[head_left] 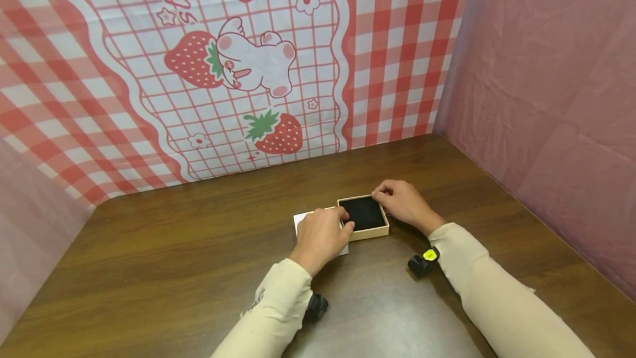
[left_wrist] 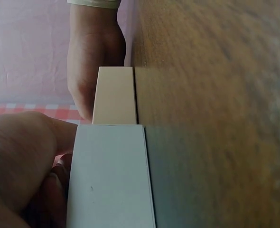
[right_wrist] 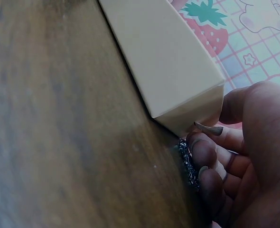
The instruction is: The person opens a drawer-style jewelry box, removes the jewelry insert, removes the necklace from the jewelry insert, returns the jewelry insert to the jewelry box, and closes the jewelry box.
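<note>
A shallow tan box (head_left: 370, 233) with a black padded insert (head_left: 364, 214) lies on the table. Against its left side is a white box lid (head_left: 301, 217), largely covered by my left hand (head_left: 320, 231). That hand grips the lid, its thumb and index finger reaching the insert's edge. In the left wrist view the lid's white side (left_wrist: 109, 180) lines up with the tan box (left_wrist: 115, 95). My right hand (head_left: 403, 202) pinches the box at its right wall, fingers bent. Under those fingers, in the right wrist view, shows a dark glittery strip (right_wrist: 189, 164), partly hidden.
The brown wooden table (head_left: 174, 258) spreads around the box. A red-and-white checked cloth with strawberries (head_left: 278, 134) hangs behind it, and a pink cloth (head_left: 546, 98) stands along the right side. Black wrist cameras (head_left: 419, 265) sit low beside both sleeves.
</note>
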A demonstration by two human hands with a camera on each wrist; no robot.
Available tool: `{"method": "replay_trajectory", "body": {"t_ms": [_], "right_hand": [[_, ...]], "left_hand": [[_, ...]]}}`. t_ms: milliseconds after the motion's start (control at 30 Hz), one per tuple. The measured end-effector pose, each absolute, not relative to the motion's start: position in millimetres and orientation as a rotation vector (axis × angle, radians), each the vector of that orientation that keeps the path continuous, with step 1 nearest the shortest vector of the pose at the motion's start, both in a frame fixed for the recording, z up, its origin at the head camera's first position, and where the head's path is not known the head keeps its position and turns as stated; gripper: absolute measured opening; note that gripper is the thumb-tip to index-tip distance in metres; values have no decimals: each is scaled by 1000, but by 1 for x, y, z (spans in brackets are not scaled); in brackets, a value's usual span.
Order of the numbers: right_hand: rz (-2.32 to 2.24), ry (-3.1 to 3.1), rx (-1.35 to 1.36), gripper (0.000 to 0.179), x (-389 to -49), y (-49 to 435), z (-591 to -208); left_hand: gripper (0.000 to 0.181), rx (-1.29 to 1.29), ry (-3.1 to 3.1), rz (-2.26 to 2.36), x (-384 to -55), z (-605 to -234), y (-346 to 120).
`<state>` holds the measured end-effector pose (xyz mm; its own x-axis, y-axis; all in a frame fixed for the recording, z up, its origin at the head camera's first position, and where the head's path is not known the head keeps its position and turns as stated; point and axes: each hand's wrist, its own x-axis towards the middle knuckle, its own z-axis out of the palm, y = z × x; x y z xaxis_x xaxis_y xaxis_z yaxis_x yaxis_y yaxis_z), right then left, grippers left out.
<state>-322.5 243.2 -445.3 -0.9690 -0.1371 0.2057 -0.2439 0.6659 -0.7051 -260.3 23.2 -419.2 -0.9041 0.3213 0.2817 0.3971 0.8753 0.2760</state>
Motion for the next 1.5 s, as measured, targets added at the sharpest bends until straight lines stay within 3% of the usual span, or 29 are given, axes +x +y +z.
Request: {"method": "replay_trajectory", "body": {"t_ms": [800,1167,1500], "right_hand": [[1200,-2745,324,18,-323,242,-443],[1191,-2716,328,17,-324,242,-446],[1228,-2704,313,18,-323,244,-449]], "left_hand": [[24,-559,-2837,-477,-257,-417,24],[44,-512,-2856,-641,-258,-415,19],[23,-556,-2777,-755,-257,-415,12]]}}
